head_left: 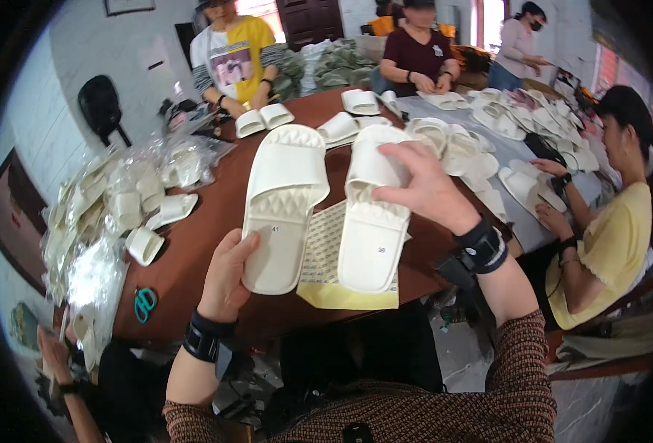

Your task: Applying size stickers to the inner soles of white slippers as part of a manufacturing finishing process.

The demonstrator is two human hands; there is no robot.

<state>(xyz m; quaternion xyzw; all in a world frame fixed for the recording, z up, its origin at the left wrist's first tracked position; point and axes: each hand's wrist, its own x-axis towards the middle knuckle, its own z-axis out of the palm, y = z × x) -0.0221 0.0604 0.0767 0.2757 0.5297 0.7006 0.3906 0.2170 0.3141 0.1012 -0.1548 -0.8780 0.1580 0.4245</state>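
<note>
A white slide slipper [273, 258] stands tilted up in front of me, its toe pointing away. My left hand [224, 279] grips it by the heel-side edge, thumb on the insole. Just to its right is a second white slipper [369, 258] of the same style. Over its strap lies my right hand [430, 184], closed around the side with fingers on top. A small dark printed mark shows on each insole. Behind and between the slippers, a yellow sheet of small printed labels [323, 255] lies on the table, partly hidden.
On the brown table [186, 258] lie teal-handled scissors [145, 304]. Plastic bags of slippers [105, 199] heap up at left. More white slippers [518, 114] cover the grey surface at right. Several people work around the table; one in yellow [600, 251] sits close at right.
</note>
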